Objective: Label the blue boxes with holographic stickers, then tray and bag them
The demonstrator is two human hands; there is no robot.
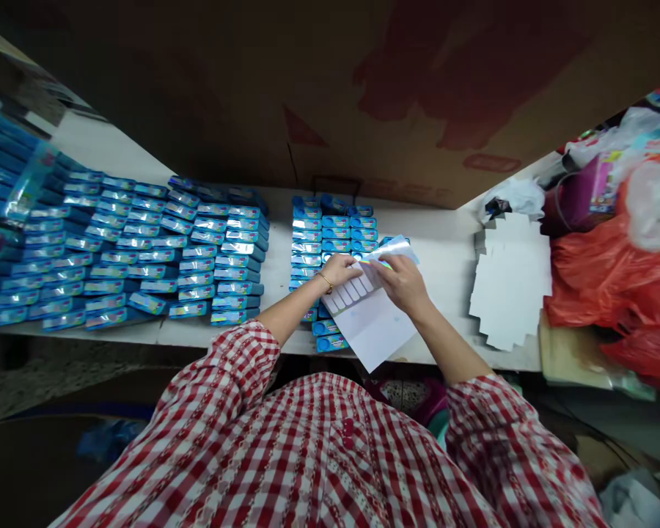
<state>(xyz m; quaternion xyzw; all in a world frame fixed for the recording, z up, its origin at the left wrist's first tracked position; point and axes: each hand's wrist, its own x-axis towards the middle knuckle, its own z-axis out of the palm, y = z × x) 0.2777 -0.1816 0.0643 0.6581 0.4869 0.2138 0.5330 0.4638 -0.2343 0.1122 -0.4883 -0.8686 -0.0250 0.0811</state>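
Both pinch one thin white card blank (pixel 369 323) just in front of the blue boxes (pixel 334 229), left hand (pixel 338 270) at its top edge, right hand (pixel 404 282) at its flap; it is likely light, floppy, crease-prone and best held by its edges.

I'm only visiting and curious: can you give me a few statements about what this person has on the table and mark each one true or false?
1. Both the left hand and the right hand grip the white sheet. True.
2. The small boxes lined up on the table are mostly red. False: they are blue boxes, stacked in rows.
3. A pile of flat white card blanks lies to the right of the hands. True.
4. The plastic bags at the right edge are green. False: they are red bags.
5. The left wrist bears a thin bracelet. True.
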